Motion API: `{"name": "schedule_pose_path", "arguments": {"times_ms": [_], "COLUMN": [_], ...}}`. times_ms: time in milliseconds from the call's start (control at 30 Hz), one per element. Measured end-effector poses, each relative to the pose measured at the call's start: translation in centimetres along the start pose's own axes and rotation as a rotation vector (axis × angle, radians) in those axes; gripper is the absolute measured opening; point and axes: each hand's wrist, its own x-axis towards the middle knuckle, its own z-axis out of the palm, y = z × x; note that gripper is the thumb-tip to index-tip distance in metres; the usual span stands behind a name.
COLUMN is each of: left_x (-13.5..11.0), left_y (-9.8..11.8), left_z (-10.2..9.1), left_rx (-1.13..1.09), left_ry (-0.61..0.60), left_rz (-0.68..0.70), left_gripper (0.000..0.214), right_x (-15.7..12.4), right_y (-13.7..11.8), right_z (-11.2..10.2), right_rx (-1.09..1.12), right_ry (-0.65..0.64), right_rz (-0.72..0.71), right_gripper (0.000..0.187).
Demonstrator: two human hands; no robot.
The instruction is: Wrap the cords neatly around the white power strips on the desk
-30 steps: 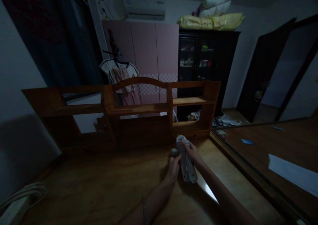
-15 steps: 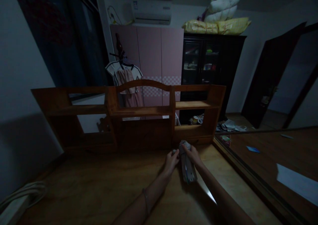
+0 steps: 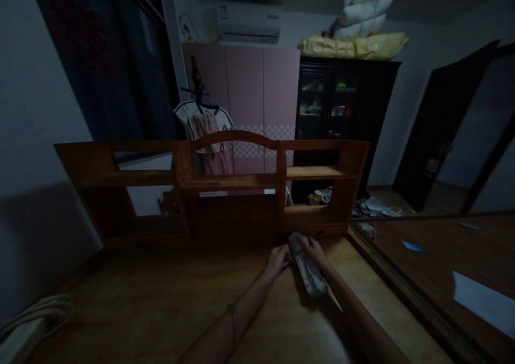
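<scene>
A long, pale power strip [image 3: 309, 278] is tilted over the wooden tabletop [image 3: 193, 299], its cord wound round the far end. My right hand [image 3: 314, 250] is closed round that wound end from the right side. On the left side, my left hand [image 3: 278, 260] pinches at the cord close to the strip; its fingertips are dark and what exactly lies between them is hard to see. A bright streak shows on the tabletop beside my right forearm.
A wooden shelf unit [image 3: 229, 180] stands along the table's back edge. At the lower left lies a coiled pale cable [image 3: 50, 305] over a white bar [image 3: 24, 338]. Right of the table's raised edge, a white sheet [image 3: 483, 302] and a blue card [image 3: 412, 246] lie on a brown surface.
The power strip's near end has swung to the right. My left hand has turned, and the small grey piece seen at its fingertips before is now mostly hidden. The view has shifted slightly.
</scene>
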Motion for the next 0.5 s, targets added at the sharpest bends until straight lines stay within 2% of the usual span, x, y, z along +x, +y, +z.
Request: {"name": "schedule_pose_path", "arguments": {"times_ms": [133, 233, 400, 500], "left_x": [1.3, 2.0, 2.6, 2.5], "left_y": [-0.2, -0.2, 0.3, 1.0], "left_z": [-0.5, -0.7, -0.6, -0.7], "left_rx": [0.038, 0.093, 0.233, 0.309], "left_ry": [0.064, 0.107, 0.113, 0.111], "left_rz": [-0.003, 0.015, 0.071, 0.101], "left_gripper": [0.031, 0.028, 0.026, 0.022], "right_x": [-0.2, -0.5, -0.5, -0.3], "right_y": [0.9, 1.0, 1.3, 1.8], "right_z": [-0.8, -0.7, 0.0, -0.1], "right_rx": [0.033, 0.035, -0.003, -0.045], "right_ry": [0.014, 0.019, -0.039, -0.082], "right_rz": [-0.069, -0.139, -0.248, -0.271], "right_gripper": [0.046, 0.047, 0.046, 0.057]}}
